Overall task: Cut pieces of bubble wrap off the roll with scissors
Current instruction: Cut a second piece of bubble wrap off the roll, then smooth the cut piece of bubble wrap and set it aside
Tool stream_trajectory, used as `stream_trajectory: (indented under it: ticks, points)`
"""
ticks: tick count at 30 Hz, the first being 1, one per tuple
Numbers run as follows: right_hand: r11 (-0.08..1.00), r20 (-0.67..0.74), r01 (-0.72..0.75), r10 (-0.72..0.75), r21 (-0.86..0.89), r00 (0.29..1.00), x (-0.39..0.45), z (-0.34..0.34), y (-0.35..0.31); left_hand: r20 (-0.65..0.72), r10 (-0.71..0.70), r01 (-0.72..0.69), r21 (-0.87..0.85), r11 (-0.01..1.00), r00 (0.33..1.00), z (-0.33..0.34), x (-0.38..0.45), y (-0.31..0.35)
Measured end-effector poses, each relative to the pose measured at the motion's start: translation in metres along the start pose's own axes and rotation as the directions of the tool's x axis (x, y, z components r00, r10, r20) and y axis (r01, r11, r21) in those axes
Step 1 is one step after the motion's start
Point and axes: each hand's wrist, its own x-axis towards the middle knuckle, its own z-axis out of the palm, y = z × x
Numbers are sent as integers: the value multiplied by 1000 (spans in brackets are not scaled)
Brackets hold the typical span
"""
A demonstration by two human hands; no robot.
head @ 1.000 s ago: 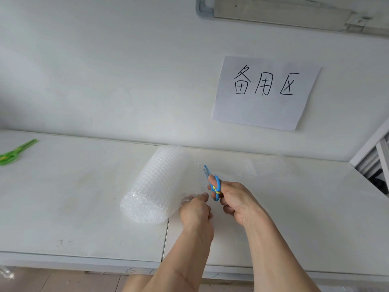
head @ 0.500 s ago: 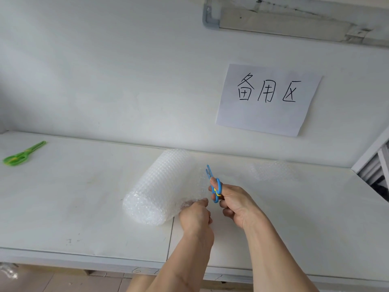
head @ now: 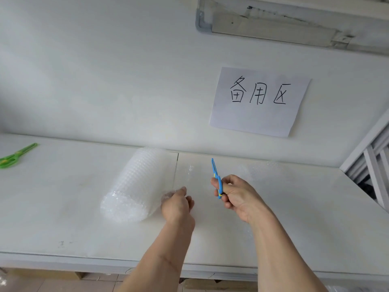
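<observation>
On the white desk [head: 63,207] lies the roll of bubble wrap [head: 134,186], with its far end near the wall and its near end toward the person. The left hand [head: 176,204] is closed on the loose edge of the wrap right beside the roll. A thin, clear sheet of wrap [head: 189,171] runs out from the roll to the right, flat on the desk.

The right hand [head: 237,197] holds the blue scissors [head: 216,178] in a tight grip, with fingers through the handles. The blades look shut and point up and away from the person. Half a second ago the two hands were almost touching and the scissors sat just above the left hand. Now the right hand has moved off to the right, and there is a clear gap between the hands. The left hand has stayed by the roll.

A pair of green scissors [head: 16,155] lies far off at the left edge of the desk. A sheet of paper [head: 260,102] with black handwriting hangs on the wall above.
</observation>
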Motion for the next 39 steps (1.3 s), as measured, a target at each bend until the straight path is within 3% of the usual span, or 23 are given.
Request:
stream_trajectory:
  ticks: [4,7,10,12,15,18,20,22,25,28,32,33,36,39]
  points:
    - [985,2,18,-18,-170,1000,-10,-35,4,169,-41,37,22,999,985,11,0,-6]
    - [969,-61,14,-30,-246,998,-14,-57,15,284,-109,70,145,987,953,19,-17,-20]
    - [956,-207,6,-69,-294,976,-10,-81,32,405,-29,-157,417,895,914,21,-34,-42]
    - [938,-271,-18,-81,-346,959,-10,-98,42,538,97,-452,580,678,837,19,-43,-55]
    - [883,-344,-53,-126,-466,930,-12,-121,58,752,161,-763,593,255,639,13,-46,-70]
    - [818,-382,-80,-178,-569,907,-12,-143,71,872,14,-867,489,-102,490,9,-42,-78]
    - [770,-413,-125,-191,-626,891,-14,-155,73,887,-101,-877,418,-236,450,6,-37,-77]
    - [709,-414,-173,-182,-684,892,-19,-164,70,887,-194,-887,355,-296,420,4,-32,-72]
    - [650,-358,-221,-84,-727,930,-21,-170,64,903,-224,-909,297,-292,367,1,-24,-62]
    - [617,-303,-233,-9,-752,953,-20,-165,60,941,-135,-928,267,-260,309,-9,-19,-54]
    - [585,-280,-216,-20,-782,960,-21,-160,63,935,-56,-919,332,-213,350,-16,-17,-56]
    - [572,-279,-217,-22,-791,960,-22,-159,62,921,-45,-914,376,-154,387,-15,-18,-54]
    - [612,-314,-185,-108,-769,943,-30,-155,58,831,-58,-820,555,143,553,-13,-21,-45]
    - [732,-190,88,-288,-676,939,-42,-137,54,801,-75,-740,580,339,594,-15,-21,-32]
